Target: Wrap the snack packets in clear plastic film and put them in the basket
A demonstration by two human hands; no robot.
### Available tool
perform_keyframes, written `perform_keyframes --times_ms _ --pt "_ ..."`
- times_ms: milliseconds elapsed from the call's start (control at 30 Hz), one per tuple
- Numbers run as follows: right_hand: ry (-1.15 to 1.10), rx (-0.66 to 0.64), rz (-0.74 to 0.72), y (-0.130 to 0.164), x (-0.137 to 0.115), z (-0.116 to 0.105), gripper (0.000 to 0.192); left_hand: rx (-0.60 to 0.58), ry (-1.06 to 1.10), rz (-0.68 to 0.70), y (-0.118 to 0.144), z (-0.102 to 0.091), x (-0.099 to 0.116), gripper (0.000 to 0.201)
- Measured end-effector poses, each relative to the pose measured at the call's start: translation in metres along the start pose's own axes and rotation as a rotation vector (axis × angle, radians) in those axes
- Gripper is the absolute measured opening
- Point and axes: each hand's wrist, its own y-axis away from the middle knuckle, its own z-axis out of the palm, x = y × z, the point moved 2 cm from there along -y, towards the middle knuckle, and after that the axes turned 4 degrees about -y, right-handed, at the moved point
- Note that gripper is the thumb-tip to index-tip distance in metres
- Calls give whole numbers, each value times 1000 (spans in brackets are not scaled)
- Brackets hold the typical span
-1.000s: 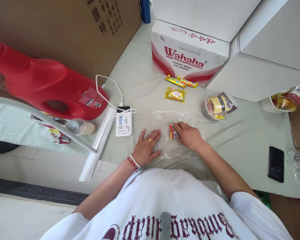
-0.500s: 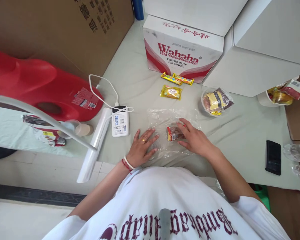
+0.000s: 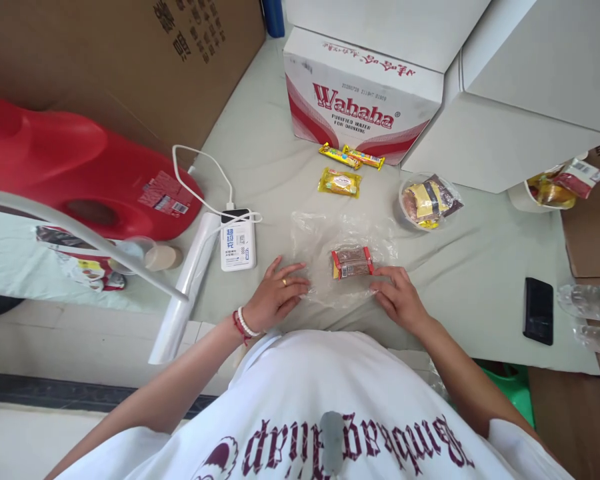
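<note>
A small rectangular packet with brown middle and red ends (image 3: pixel 353 262) lies flat on a thin, wrinkled sheet of transparent plastic film (image 3: pixel 315 240), a little to the right of the film's middle. The film is laid on a pale green cloth (image 3: pixel 460 287).

The left hand (image 3: pixel 275 293), which wears a gold-coloured ring (image 3: pixel 284 283), is at the film's left edge, with its fingers a little apart. The right hand (image 3: pixel 401 297) is at the right edge, near the packet, and its fingers are bent. Whether either hand pinches the film, I cannot tell.

Beyond the film there is a yellow, shiny wrapped packet (image 3: pixel 340 182), and behind it two slim yellow wrapped sticks (image 3: pixel 340 155), close to a white and red cardboard box (image 3: pixel 363 97). To the right of these stands a round transparent plastic bowl (image 3: pixel 411 221) with wrapped snacks (image 3: pixel 425 202) inside. On the left side, a white power bank (image 3: pixel 238 245) lies beside a long white roll (image 3: pixel 184 300). A black phone (image 3: pixel 539 311) lies farther to the right, well apart from the hands.
</note>
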Motion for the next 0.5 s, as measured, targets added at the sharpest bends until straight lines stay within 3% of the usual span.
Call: perform_keyframes --times_ms 67,167,233,300,433,500 --pt "-109 -34 48 -18 6 -11 24 69 86 -105 -14 -5 -2 29" --pt "-208 -110 228 -43 23 -19 33 198 203 -275 -37 -8 -6 36" --pt "-197 -156 369 -53 35 -20 36 259 227 -395 -50 -6 -9 43" --pt "-97 -120 441 -59 40 -23 35 297 220 -495 -58 -3 -11 47" --pt "222 185 319 -56 16 -33 38 346 198 -596 -63 2 -10 44" --pt "237 114 163 -54 -3 -28 38 359 197 -620 -65 4 -8 43"
